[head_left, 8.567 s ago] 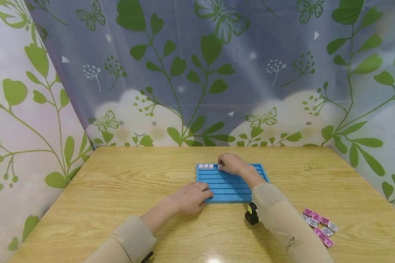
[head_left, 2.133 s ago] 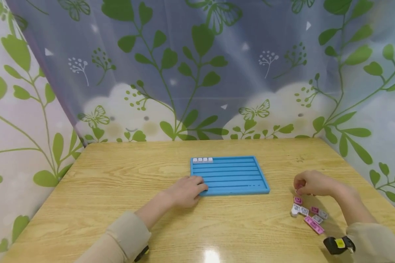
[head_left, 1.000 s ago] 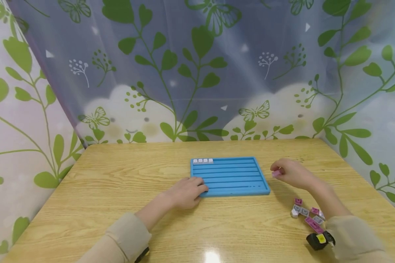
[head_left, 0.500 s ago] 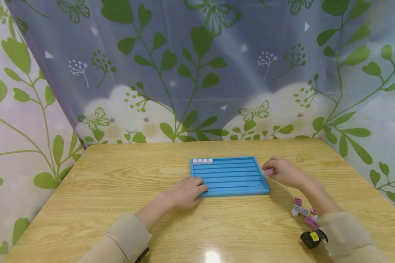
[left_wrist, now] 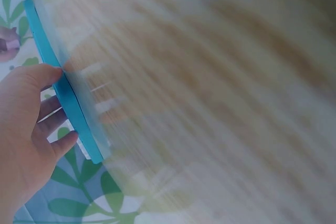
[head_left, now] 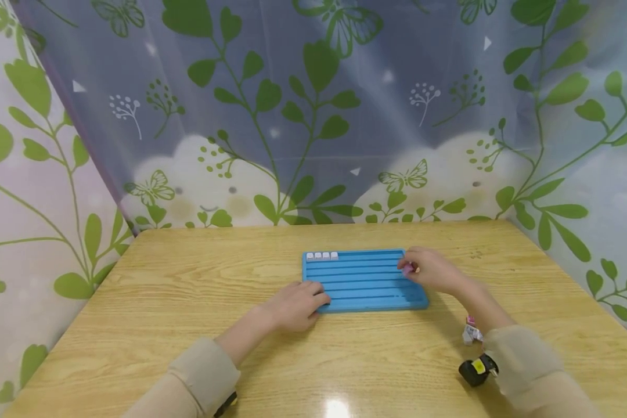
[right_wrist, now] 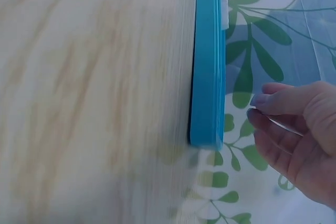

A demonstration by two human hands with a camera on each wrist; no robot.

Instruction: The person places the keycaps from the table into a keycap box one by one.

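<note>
A blue ridged tray [head_left: 366,284] lies on the table, with several white keycaps [head_left: 322,256] lined up at the left end of its far row. My left hand [head_left: 299,306] holds the tray's near left corner. In the left wrist view, the thumb lies against the tray's edge and the other fingers curl around it. Over the tray's right end, my right hand [head_left: 432,270] pinches a pink keycap [head_left: 407,269] between thumb and fingertips. The right wrist view shows that hand [right_wrist: 294,124] beyond the tray's end [right_wrist: 207,77], the keycap mostly hidden by the fingers.
Loose keycaps lie on the wooden table [head_left: 198,278] right of the tray, a pink one [head_left: 471,320] and grey-white ones [head_left: 471,334] among them; the right sleeve [head_left: 525,360] covers others. A patterned cloth [head_left: 271,116] hangs behind the table.
A fourth white keycap has joined the far row. My right hand has picked up a pink keycap from the loose ones and moved left with it to the tray's right end. The left hand stays put.
</note>
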